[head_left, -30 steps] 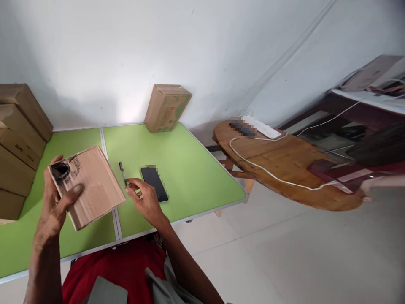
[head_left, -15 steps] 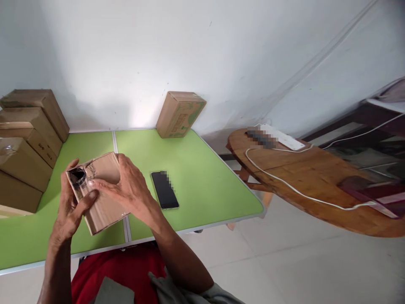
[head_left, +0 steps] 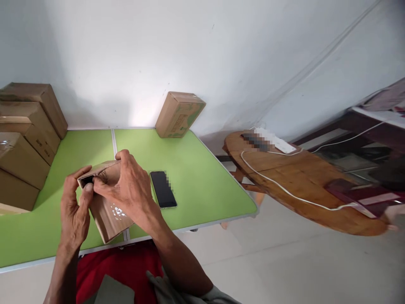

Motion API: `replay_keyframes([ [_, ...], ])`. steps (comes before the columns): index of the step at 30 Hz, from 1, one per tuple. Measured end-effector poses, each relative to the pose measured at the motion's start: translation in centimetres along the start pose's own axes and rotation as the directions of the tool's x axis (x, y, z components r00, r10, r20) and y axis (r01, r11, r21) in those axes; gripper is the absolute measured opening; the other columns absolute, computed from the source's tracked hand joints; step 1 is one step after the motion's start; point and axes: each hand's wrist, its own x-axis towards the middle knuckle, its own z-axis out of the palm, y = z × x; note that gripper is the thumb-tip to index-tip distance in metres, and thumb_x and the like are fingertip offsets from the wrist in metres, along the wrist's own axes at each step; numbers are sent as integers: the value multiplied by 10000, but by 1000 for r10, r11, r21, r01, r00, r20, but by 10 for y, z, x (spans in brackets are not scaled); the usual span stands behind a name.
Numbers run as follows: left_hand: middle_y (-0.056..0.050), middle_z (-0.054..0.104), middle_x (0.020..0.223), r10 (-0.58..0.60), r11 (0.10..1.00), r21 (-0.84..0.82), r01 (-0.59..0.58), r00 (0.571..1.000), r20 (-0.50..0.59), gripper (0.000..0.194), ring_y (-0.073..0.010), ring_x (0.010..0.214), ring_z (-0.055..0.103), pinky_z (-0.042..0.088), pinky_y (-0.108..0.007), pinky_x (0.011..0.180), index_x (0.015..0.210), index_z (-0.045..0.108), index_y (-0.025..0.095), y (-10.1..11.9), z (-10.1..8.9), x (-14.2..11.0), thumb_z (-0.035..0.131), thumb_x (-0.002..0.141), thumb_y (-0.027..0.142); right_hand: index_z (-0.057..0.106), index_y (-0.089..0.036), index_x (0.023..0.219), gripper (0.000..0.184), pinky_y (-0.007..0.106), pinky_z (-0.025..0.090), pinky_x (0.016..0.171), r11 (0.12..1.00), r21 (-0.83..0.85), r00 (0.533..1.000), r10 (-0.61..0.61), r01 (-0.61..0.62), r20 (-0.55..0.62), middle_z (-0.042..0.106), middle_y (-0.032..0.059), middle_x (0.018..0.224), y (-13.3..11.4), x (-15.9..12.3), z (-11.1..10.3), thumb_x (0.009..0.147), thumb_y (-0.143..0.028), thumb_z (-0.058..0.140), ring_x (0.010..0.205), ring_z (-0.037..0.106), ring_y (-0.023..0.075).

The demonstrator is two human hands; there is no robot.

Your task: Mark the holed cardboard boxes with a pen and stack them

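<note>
Between my hands is a small brown cardboard box (head_left: 109,213), tilted above the green table, with a dark hole near its upper left corner and shiny clear tape on its face. My left hand (head_left: 74,202) grips the box's left end, its thumb at the edge of the hole. My right hand (head_left: 131,190) wraps the far right edge, and its thumb presses at the hole beside the left thumb. Whatever lies inside the hole is too dark to see. A black smartphone (head_left: 163,189) lies on the table just right of my right hand.
Several cardboard boxes (head_left: 22,164) are stacked at the table's left. Another carton (head_left: 180,115) with green print stands against the wall at the back. To the right is a wooden table (head_left: 284,181) with a white cable (head_left: 284,182) and a white power strip (head_left: 278,141).
The box has tipped and shifted slightly right and down in my hands. Both thumbs have moved up to the hole. The view has shifted a little.
</note>
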Motion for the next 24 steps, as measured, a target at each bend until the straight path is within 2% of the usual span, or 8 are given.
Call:
replay_keyframes([
  [5, -87, 797, 1372, 21, 993, 114, -11, 996, -84, 565, -298, 1230, 737, 562, -411, 1010, 1336, 804, 250, 15, 3, 6, 625, 1053, 705, 525, -209, 1371, 666, 511, 638, 1011, 998, 27, 998, -55, 55, -14, 731, 150, 1316, 6, 2, 5, 927, -576, 859, 1193, 763, 359],
  [8, -61, 827, 1312, 46, 985, 169, -28, 994, -102, 519, -286, 1198, 753, 569, -383, 957, 1295, 834, 250, 19, 1, 10, 624, 1067, 667, 536, -194, 1392, 681, 528, 662, 963, 998, -6, 998, -59, 59, -12, 729, 164, 1282, 3, 5, 4, 962, -633, 829, 1163, 772, 378],
  [13, -55, 830, 1304, 77, 989, 137, -62, 992, -103, 446, -320, 1252, 736, 539, -438, 1106, 1294, 851, 251, 12, -2, 12, 672, 1057, 583, 589, -189, 1374, 672, 514, 687, 887, 996, -72, 998, -62, 61, -7, 725, 159, 1229, -8, 6, 3, 939, -622, 860, 1063, 786, 365],
  [16, -43, 770, 1457, 114, 993, 42, -112, 992, -46, 535, -374, 1388, 675, 483, -510, 1237, 1460, 781, 319, -2, -4, 11, 730, 990, 569, 605, -198, 1372, 671, 533, 694, 917, 995, -28, 995, -101, 100, -27, 736, 158, 1247, -4, 6, 1, 953, -665, 840, 1091, 785, 366],
  [18, -27, 723, 1528, 127, 992, 27, -126, 992, -12, 680, -406, 1443, 630, 440, -554, 1286, 1569, 703, 381, -10, -5, 10, 785, 919, 564, 586, -219, 1440, 672, 533, 686, 990, 983, 79, 986, -168, 167, 3, 736, 159, 1351, 8, 7, -4, 1002, -685, 793, 1198, 772, 360],
  [20, -15, 714, 1515, 112, 993, 24, -112, 994, 0, 773, -415, 1416, 626, 436, -576, 1289, 1604, 670, 415, -12, -6, 12, 823, 859, 554, 481, -256, 1594, 720, 472, 693, 983, 936, 303, 975, -208, 178, 71, 709, 142, 1482, 31, 9, -14, 1068, -695, 705, 1229, 780, 307],
  [22, -12, 716, 1471, 84, 996, 12, -84, 996, -3, 781, -403, 1357, 633, 440, -576, 1284, 1598, 678, 415, -10, -5, 15, 817, 843, 562, 352, -242, 1691, 753, 393, 693, 887, 872, 485, 986, -133, 67, 102, 713, 143, 1500, 60, 11, -23, 1133, -688, 593, 1112, 814, 242],
  [24, -21, 719, 1410, 68, 997, 22, -68, 997, -19, 753, -390, 1318, 630, 424, -568, 1292, 1562, 711, 385, -5, -4, 20, 806, 839, 569, 418, -165, 1637, 635, 353, 654, 857, 903, 419, 993, 54, -92, 101, 767, 158, 1387, 92, 13, -27, 1193, -610, 510, 1028, 818, 219],
])
